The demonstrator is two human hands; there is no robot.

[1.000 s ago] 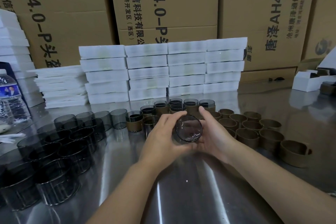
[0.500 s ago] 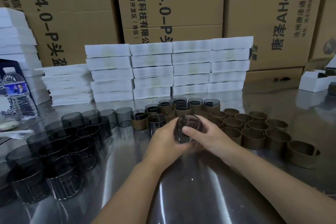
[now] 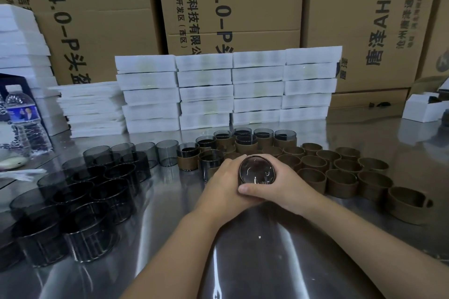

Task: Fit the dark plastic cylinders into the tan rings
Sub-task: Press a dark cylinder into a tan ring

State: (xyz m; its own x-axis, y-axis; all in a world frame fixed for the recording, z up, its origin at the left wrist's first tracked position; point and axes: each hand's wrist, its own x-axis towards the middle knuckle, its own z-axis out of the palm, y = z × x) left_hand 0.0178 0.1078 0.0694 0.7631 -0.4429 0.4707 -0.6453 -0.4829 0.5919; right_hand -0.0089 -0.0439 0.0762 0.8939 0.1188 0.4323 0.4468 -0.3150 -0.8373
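Both hands close around one dark plastic cylinder [image 3: 257, 170] at the table's centre, its round end facing me. My left hand [image 3: 224, 183] wraps its left side; my right hand [image 3: 283, 185] covers the right, thumb across the bottom. Whether a tan ring sits around it under my fingers I cannot tell. Several loose dark cylinders [image 3: 80, 196] stand at the left. Empty tan rings [image 3: 340, 177] cluster at the right. Fitted cylinder-in-ring pieces [image 3: 245, 142] stand behind my hands.
White foam trays [image 3: 228, 92] are stacked against cardboard boxes [image 3: 230, 2] at the back. A water bottle [image 3: 20, 119] stands far left. A white box [image 3: 422, 109] sits at the far right. The steel tabletop [image 3: 243, 262] reflects my arms.
My hands have drawn tighter around the cylinder and the right thumb has slid from its upper rim across its bottom edge. The camera has dipped slightly.
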